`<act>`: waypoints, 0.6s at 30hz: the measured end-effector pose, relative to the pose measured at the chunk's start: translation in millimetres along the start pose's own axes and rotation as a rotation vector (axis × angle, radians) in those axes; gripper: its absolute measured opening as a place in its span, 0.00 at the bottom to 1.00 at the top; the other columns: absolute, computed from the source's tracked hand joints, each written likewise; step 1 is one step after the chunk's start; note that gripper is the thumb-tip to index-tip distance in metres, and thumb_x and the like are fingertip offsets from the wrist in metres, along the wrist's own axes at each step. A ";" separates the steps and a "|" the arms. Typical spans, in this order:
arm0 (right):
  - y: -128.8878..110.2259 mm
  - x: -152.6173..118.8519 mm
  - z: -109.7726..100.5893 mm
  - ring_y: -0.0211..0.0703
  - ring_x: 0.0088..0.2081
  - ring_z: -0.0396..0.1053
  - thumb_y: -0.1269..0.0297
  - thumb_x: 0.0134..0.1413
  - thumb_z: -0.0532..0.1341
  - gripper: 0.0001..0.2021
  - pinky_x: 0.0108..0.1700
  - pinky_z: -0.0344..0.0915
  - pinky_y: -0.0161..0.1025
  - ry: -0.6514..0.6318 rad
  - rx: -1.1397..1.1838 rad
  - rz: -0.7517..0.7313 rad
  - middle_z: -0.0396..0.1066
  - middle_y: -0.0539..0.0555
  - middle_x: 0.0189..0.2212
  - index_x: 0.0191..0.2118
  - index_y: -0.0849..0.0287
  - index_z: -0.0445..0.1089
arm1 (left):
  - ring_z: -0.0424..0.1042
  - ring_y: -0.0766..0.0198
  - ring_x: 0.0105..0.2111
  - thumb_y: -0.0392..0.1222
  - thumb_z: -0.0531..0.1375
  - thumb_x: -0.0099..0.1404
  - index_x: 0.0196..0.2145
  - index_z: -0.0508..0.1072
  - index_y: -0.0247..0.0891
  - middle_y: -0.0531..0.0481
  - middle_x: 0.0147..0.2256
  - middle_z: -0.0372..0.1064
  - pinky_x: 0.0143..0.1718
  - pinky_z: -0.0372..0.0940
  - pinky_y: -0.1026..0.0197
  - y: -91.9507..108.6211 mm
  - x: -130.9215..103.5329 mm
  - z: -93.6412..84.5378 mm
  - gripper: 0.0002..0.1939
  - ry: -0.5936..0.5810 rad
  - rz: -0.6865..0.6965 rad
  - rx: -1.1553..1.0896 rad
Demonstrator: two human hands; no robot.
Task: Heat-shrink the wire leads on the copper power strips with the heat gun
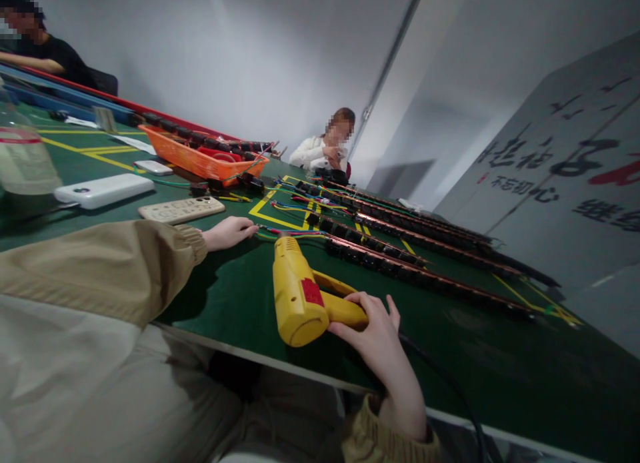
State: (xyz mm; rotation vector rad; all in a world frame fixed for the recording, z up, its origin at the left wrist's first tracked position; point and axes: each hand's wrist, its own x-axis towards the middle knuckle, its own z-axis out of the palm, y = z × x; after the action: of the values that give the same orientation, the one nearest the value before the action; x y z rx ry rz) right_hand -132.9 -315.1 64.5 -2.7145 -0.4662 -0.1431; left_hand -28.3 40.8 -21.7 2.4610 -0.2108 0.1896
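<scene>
My right hand (376,326) is wrapped around the handle of a yellow heat gun (296,300) with a red label on its side. Its nozzle points away from me, close to a bundle of thin coloured wires (305,234). At the loose end of those wires, my left hand (231,234) rests low over the green table with its fingertips together on them. The wires run right to a long strip of black blocks and copper bars (395,266). The exact grip of the left fingertips is too small to see fully.
More strips (425,226) lie behind. An orange basket (187,155) holds black parts. A patterned phone (183,210), a white power bank (105,190) and a bottle (25,156) are left. A black cable (445,373) trails right. Two people sit across the table.
</scene>
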 end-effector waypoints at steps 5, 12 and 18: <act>18.3 -3.2 -2.9 0.45 0.47 0.63 0.41 0.39 0.63 0.24 0.61 0.28 0.51 0.090 -0.079 0.030 0.68 0.49 0.38 0.37 0.54 0.66 | 0.64 0.64 0.30 0.59 0.44 0.61 0.26 0.68 0.35 0.47 0.28 0.68 0.34 0.55 0.63 -1.4 -0.3 0.0 0.25 -0.001 0.008 -0.004; 31.1 -2.1 -4.4 0.49 0.46 0.64 0.37 0.36 0.61 0.28 0.60 0.27 0.55 0.129 -0.124 0.146 0.69 0.52 0.37 0.36 0.56 0.67 | 0.64 0.63 0.31 0.57 0.44 0.62 0.25 0.68 0.35 0.47 0.29 0.67 0.35 0.56 0.63 1.5 -3.4 0.0 0.25 -0.012 0.059 0.016; 31.7 -3.8 -4.6 0.48 0.47 0.64 0.37 0.39 0.60 0.27 0.60 0.29 0.55 0.129 -0.138 0.122 0.69 0.52 0.38 0.38 0.55 0.67 | 0.66 0.60 0.34 0.52 0.43 0.64 0.32 0.70 0.36 0.43 0.38 0.66 0.32 0.57 0.61 27.3 -8.7 -17.4 0.22 -0.080 0.054 0.339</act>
State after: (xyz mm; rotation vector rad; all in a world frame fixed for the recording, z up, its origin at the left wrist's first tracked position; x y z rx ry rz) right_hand -125.9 -345.7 56.9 -2.8369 -0.2621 -0.3259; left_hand -43.7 31.5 6.6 2.8047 -0.3014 0.1603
